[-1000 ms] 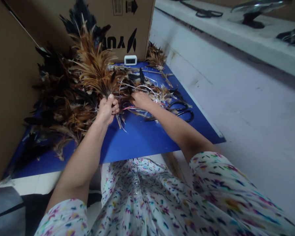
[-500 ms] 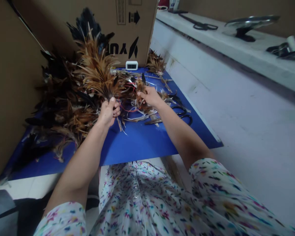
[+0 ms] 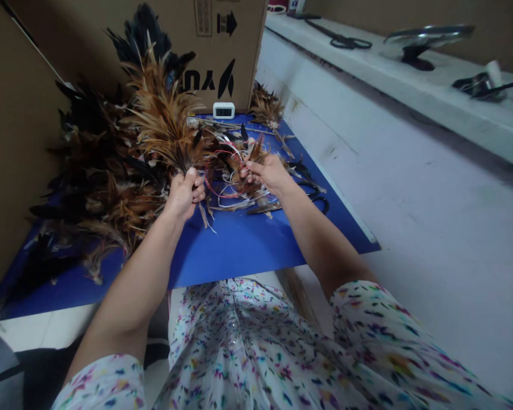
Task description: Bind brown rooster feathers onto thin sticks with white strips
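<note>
My left hand (image 3: 184, 193) is closed round the base of a feather duster (image 3: 162, 119), its brown plumes topped with long black ones. A thin stick end and a white strand poke out below that fist. To its right, my right hand (image 3: 268, 172) pinches a small tuft of brown feathers (image 3: 256, 152). Red string (image 3: 209, 179) curves between the two hands. Below the right hand lie white strips and loose feathers, beside black-handled scissors (image 3: 320, 202) that the right forearm partly covers.
A large heap of brown and black feathers (image 3: 111, 193) covers the left of the blue table (image 3: 222, 245). Behind stand a cardboard box (image 3: 243, 51), a small white digital display (image 3: 223, 110) and another feather bunch (image 3: 265, 107). On the right ledge lie more scissors (image 3: 346, 41).
My right hand has shifted slightly right and down with the feather tuft, which now shows more clearly. My left hand keeps its hold on the duster. The whole view has shifted a little.
</note>
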